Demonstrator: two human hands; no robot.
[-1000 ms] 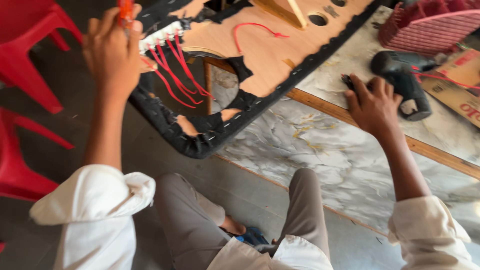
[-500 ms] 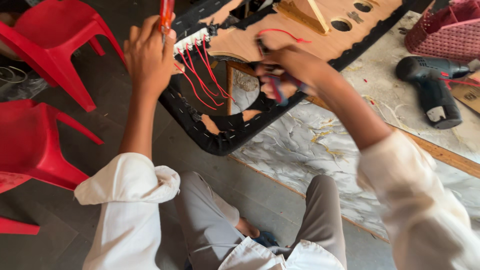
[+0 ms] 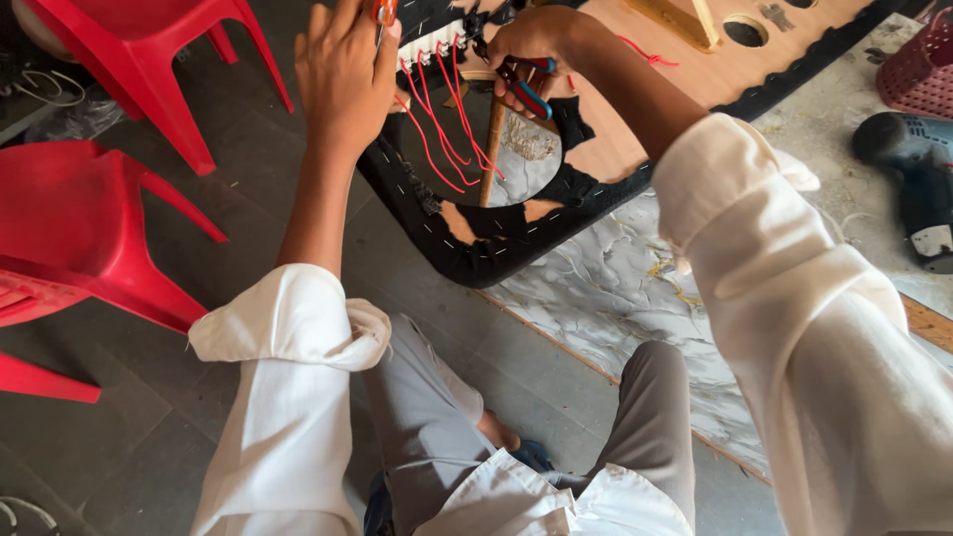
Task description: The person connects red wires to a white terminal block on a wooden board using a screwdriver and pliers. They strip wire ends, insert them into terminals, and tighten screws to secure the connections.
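Seen from above, a wooden panel [image 3: 695, 74] edged in black fabric lies tilted on a marble slab [image 3: 615, 288], and both hands work at its near-left corner, where red wires [image 3: 442, 119] hang from a white connector strip [image 3: 429, 42]. The left hand [image 3: 342, 74], just left of the strip, grips an orange-handled tool [image 3: 383, 12]. The right hand [image 3: 531, 50], just right of the strip, is closed around red-and-blue-handled pliers [image 3: 526, 89]; a cordless drill [image 3: 913, 179] lies on the slab off the panel's right, and red plastic chairs [image 3: 89, 218] stand well to its left.
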